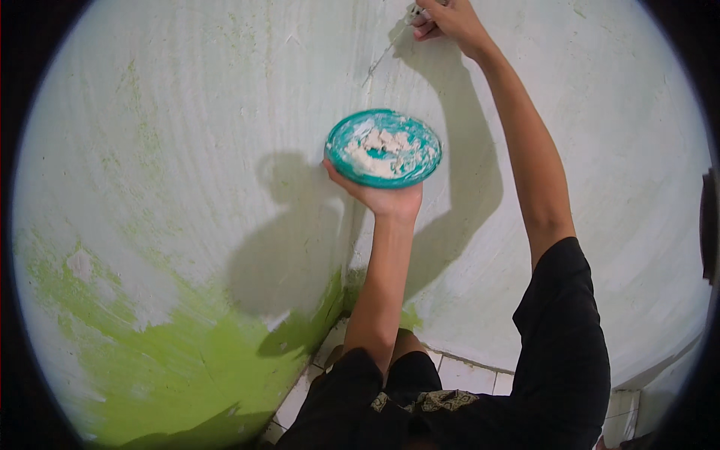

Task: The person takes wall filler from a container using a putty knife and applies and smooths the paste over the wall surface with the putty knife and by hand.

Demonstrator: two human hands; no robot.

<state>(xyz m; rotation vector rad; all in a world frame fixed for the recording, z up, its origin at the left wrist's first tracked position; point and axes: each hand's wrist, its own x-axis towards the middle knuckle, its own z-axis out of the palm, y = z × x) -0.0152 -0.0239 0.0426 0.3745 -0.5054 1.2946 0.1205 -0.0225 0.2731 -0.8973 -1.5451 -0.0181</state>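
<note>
My left hand (390, 196) supports a round teal plate (382, 180) from underneath, with lumps and smears of white paste (386, 141) on it. High at the top centre, my right hand (442, 19) grips a small scraper (414, 13) against the pale wall near the corner, its blade at a thin, rough line (379, 64) on the surface. Much of the scraper is hidden by my fingers.
The whitish wall (150, 150) has bright green paint (172, 360) low on the left and meets another wall in a corner. White floor tiles (465, 375) lie below by my legs. A dark narrow object (706, 225) stands at the far right edge.
</note>
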